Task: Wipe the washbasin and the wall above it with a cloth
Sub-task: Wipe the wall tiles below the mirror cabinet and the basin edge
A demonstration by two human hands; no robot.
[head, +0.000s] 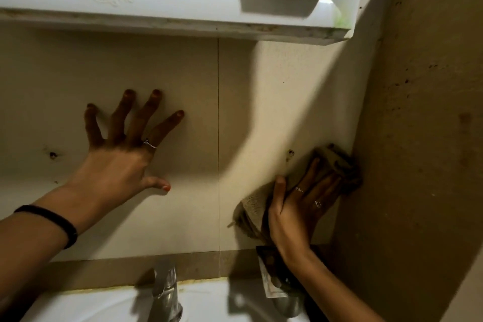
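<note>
My right hand (300, 206) presses brown cloth (337, 165) flat into wall (274, 86) right corner, just above washbasin (209, 300) rim. Unwiped tile lies leftward. My left hand (122, 154) splayed, empty, braced there.

Hardly anything here can be read. Up and to the left of my left hand (122, 154), which lies spread flat on the wall, the white cabinet (156, 5) carries a faint raised word moulded into its lower front rail. It is the same colour as the plastic and too blurred for me to make out the letters. Below my right hand (300, 206), which presses the cloth (337, 162) to the wall, a small packet (271, 280) stands at the basin's back edge. Any print on it is too dark and smeared to read.
</note>
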